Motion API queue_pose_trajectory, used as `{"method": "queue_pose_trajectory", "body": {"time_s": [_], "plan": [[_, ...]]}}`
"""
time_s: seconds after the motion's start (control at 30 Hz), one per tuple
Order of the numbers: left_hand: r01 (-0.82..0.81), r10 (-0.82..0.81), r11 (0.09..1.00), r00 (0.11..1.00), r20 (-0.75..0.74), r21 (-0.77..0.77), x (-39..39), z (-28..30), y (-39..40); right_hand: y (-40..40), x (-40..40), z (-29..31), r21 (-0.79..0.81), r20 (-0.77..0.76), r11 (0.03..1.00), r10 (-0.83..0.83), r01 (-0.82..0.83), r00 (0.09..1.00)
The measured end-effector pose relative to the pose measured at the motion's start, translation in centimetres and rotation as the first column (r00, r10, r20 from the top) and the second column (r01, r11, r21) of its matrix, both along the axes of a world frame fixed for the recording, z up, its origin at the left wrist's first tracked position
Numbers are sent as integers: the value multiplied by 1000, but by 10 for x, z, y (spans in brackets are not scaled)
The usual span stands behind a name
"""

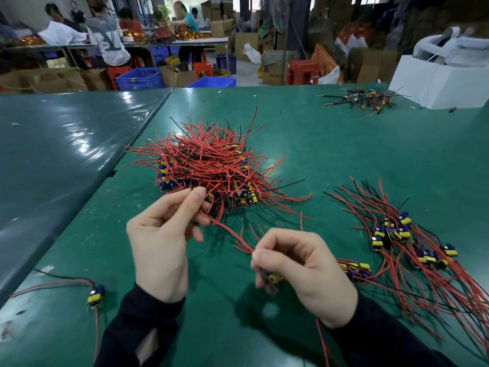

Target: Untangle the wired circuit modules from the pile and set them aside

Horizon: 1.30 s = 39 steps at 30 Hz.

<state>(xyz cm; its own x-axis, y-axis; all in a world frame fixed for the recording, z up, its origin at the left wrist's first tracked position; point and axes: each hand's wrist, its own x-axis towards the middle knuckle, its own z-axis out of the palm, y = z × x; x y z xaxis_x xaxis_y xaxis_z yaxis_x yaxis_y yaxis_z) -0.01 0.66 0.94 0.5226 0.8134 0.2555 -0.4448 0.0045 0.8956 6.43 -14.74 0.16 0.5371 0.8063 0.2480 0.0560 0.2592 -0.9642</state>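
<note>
- Left hand (161,239) pinching red wires at edge of tangled pile (209,165), mid green worktop (344,144).
- Right hand (299,274) gripping one module (274,278) above worktop.
- Sorted modules (404,239) lying right.

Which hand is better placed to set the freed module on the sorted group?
Right. The right hand already pinches a module and is nearer the sorted group at right; the left hand holds red wires by the pile.

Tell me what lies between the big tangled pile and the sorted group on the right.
Head view: bare green mat, crossed only by stray wire ends from the pile and the sorted group.
</note>
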Motion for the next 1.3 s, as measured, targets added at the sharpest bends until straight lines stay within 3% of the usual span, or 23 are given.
{"method": "queue_pose_trajectory", "body": {"time_s": [0.13,0.2,0.27,0.33,0.37,0.4,0.53,0.63,0.73,1.07,1.3], "plan": [[29,-29,986,1000,5,-166,-2,1,6,1,0,-5,-81,149,995,-46,58,988],[24,-29,976,999,-16,-218,-2,2,5,1,-4,-9,-76,310,993,-65,92,949],[14,-37,955,997,-74,-297,0,2,4,0,-4,-13,-28,580,982,-136,187,803],[16,-81,911,986,-142,-412,2,0,5,-1,-1,-14,3,831,964,-150,264,536],[36,-119,883,982,-149,-469,3,-1,5,-1,0,-16,8,887,959,-138,284,440],[67,-157,859,978,-136,-508,3,-1,5,-1,1,-17,12,898,953,-143,302,416],[231,-311,879,941,-134,-417,1,4,-3,1,6,-18,93,716,892,-369,442,593],[415,-471,877,841,-268,-240,-2,4,-18,3,10,-17,114,613,836,-485,537,624],[509,-541,840,767,-345,-187,-2,0,-29,3,10,-16,106,607,841,-477,530,636],[457,-568,806,775,-277,-376,0,-2,-31,1,10,-13,48,563,904,-376,425,736],[277,-393,854,898,-198,-440,-2,5,-9,3,0,-15,46,618,925,-324,378,716]]}}
